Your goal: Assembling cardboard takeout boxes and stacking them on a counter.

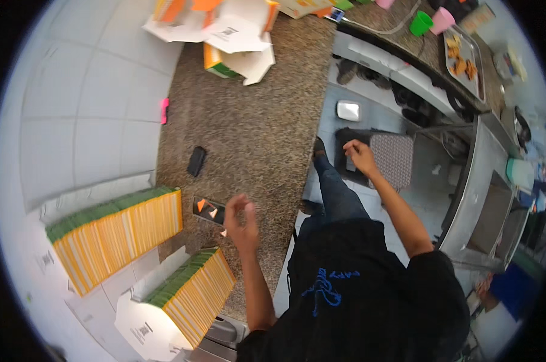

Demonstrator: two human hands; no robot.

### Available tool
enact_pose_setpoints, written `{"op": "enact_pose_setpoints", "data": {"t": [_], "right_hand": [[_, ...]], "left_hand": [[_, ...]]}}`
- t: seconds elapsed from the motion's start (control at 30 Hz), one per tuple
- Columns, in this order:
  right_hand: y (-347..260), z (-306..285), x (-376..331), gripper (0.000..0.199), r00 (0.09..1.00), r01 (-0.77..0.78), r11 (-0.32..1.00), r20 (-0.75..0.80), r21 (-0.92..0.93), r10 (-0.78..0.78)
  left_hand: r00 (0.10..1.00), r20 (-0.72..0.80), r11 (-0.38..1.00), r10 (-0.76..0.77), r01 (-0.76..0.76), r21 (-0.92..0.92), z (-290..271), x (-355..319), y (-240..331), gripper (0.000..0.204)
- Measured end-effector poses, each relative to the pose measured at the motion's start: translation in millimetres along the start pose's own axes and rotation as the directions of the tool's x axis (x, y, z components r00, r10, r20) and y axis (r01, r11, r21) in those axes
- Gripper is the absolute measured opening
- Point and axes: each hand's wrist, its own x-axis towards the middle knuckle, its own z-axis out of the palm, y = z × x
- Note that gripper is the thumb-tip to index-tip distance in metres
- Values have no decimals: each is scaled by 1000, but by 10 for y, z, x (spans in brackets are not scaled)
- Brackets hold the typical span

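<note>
My left hand (243, 226) hovers over the speckled brown counter (255, 139), its fingers loosely bent and apart, with nothing visible in them. Just left of it lies a dark phone (209, 210) with orange and white shapes showing on it. My right hand (361, 158) hangs in the air beyond the counter's right edge, fingers half bent and apart, also without anything visible in it. Below that hand is a stool with a patterned grey seat (391, 160). A small black case-like object (196, 161) rests on the counter farther up from the phone.
Two white boxes packed with yellow-and-green flat cartons (119, 232) (191, 289) stand at the lower left. Opened cartons (240, 57) lie at the counter's far end. A pink object (164, 111) sits by the tiled wall. At the upper right are a metal tray (475, 78) with food and a green cup (421, 23).
</note>
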Motion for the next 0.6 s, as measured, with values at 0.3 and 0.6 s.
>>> {"op": "enact_pose_setpoints", "data": {"t": [0.3, 0.6], "right_hand": [[1667, 548, 417, 20, 947, -319, 892, 81, 320, 310], [3991, 1176, 3152, 31, 735, -208, 720, -380, 662, 562]], "left_hand": [[907, 408, 853, 105, -293, 431, 1499, 409, -782, 20], [986, 130, 819, 100, -156, 553, 1658, 158, -1246, 38]]}}
